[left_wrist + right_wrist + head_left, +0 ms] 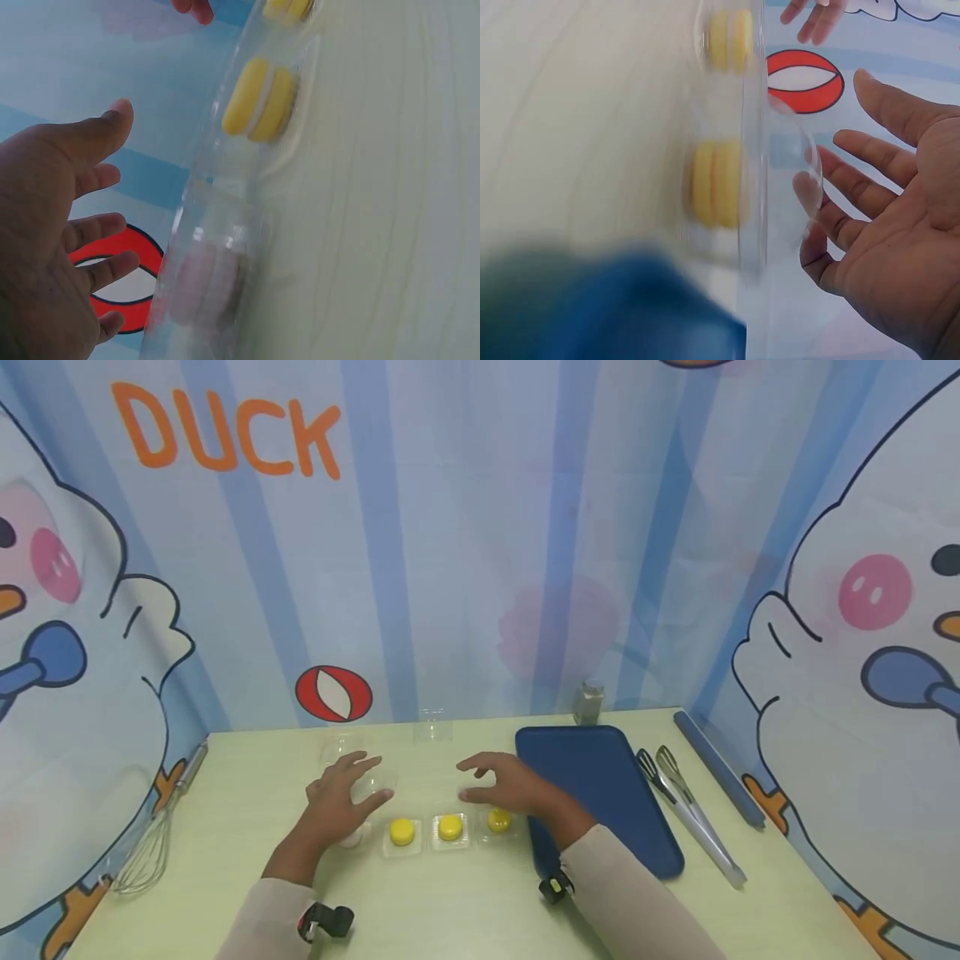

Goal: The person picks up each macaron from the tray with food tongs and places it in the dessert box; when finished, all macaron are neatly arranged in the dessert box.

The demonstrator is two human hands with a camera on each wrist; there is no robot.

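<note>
Macarons [450, 827], yellow, sit in clear cases.

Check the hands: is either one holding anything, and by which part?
Nothing is held. The left hand and right hand both hover with fingers spread above the clear macaron cups, gripping none of them.

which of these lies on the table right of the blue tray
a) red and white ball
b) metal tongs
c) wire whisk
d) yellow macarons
b: in the head view the metal tongs lie just right of the blue tray; the whisk is far left.
</note>
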